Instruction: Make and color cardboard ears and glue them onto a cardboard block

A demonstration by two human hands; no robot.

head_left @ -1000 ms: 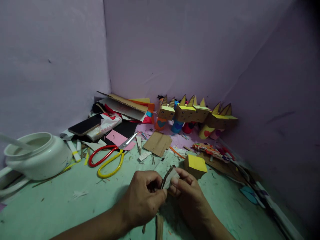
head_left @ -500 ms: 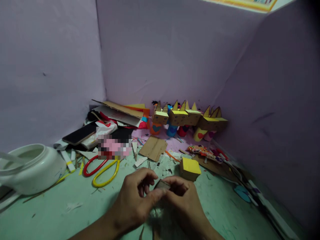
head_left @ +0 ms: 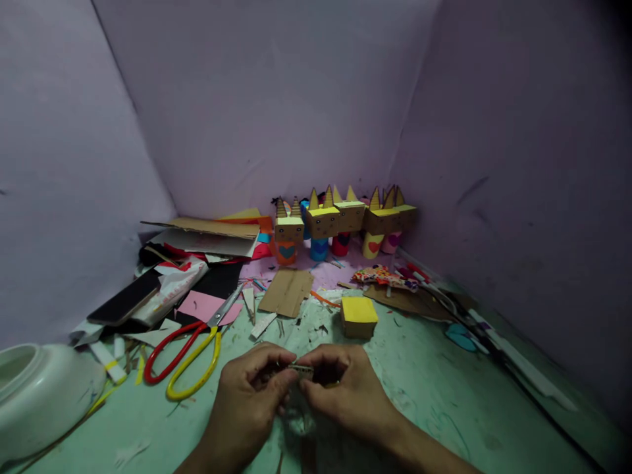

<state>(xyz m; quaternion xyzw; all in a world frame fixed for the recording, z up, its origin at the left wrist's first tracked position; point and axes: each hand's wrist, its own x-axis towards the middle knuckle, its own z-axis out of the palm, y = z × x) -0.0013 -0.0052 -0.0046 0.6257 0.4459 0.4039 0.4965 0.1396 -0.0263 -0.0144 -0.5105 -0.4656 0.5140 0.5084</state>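
Observation:
Between my two hands, low in the middle of the view, is a small piece of corrugated cardboard (head_left: 302, 370), its edge turned toward me. My left hand (head_left: 251, 398) pinches it from the left with thumb and fingers. From the right, my right hand (head_left: 345, 388) grips the same piece, fingertips close to those of the left. Just beyond the hands sits a cardboard box with a yellow top (head_left: 359, 317). A flat cardboard rectangle (head_left: 286, 292) lies behind it to the left. Scissors with red and yellow handles (head_left: 195, 355) rest left of my left hand.
Cardboard figures with pointed ears (head_left: 323, 220) stand along the back wall. A white pot (head_left: 54, 395) is at the left edge, a dark phone (head_left: 126, 299) behind it. Stacked cardboard sheets (head_left: 207, 234) lie back left. Patterned fabric (head_left: 385, 278) and long strips (head_left: 523, 368) line the right.
The view has shifted, so the pot and scissors appear lower and farther left. The cardboard piece is now turned edge-on, still held between both hands.

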